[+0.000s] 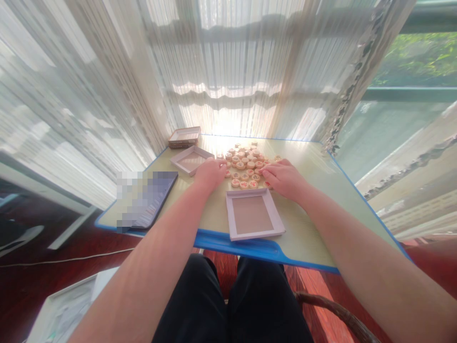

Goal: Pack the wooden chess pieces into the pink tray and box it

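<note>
Round pieces [240,165] mostly jumbled toward worktop's [314,157] far edge; three roughly lined up nearer the front. Left hand [210,172], right hand [283,177] loosely curled beside pile; can't tell if gripping any.

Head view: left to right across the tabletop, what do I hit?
Device → left box → left hand → pieces → right hand. Leaving out the near box, which overlaps the pieces left to right, and the stack, which overlaps the left box.
</note>
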The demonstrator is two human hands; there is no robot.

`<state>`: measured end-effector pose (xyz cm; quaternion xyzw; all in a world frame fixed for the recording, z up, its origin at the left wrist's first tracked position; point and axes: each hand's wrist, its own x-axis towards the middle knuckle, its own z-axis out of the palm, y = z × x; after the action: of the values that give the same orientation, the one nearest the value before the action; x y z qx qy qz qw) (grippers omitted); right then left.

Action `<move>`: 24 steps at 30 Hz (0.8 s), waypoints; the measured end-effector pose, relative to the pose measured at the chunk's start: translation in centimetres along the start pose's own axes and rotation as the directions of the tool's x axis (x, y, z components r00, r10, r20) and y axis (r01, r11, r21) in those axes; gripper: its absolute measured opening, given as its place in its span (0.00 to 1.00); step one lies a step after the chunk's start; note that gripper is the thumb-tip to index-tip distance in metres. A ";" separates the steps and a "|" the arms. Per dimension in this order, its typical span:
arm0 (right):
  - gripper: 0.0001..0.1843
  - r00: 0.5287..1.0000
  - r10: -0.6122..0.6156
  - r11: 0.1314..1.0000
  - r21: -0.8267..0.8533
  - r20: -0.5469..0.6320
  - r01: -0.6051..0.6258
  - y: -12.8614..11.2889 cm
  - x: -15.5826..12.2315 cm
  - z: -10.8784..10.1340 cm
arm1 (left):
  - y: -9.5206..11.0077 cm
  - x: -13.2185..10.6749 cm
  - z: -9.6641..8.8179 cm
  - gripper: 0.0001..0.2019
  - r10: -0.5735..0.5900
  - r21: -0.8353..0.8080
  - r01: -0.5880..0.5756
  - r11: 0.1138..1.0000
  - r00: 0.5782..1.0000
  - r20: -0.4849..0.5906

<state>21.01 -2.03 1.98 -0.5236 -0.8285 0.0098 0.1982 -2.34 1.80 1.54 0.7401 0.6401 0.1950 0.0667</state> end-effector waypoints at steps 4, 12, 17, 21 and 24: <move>0.16 0.999 0.045 0.999 0.004 -0.028 -0.045 0.0 -0.3 0.0 | -0.2 0.0 -0.1 0.15 -0.045 -0.007 0.044 0.999 0.997 -0.069; 0.11 0.993 0.105 0.993 0.051 -0.047 -0.103 0.5 0.3 0.3 | -0.3 0.5 0.2 0.14 -0.027 0.049 0.032 0.998 0.994 -0.110; 0.09 0.985 0.171 0.981 0.097 -0.026 -0.167 0.1 0.4 -0.1 | -0.3 1.2 0.4 0.18 -0.075 0.048 0.081 0.996 0.991 -0.114; 0.10 0.979 0.198 0.972 0.139 -0.044 -0.190 0.0 0.2 -0.1 | -0.2 1.5 0.5 0.19 -0.085 0.000 0.085 0.996 0.992 -0.091; 0.10 0.978 0.194 0.973 0.144 -0.081 -0.181 0.3 0.4 0.0 | -0.3 1.5 0.6 0.18 -0.089 -0.028 0.087 0.996 0.993 -0.077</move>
<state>21.10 -1.57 2.00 -0.5847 -0.7624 0.0603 0.2706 -2.22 3.42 1.22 0.7022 0.6718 0.2285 0.0589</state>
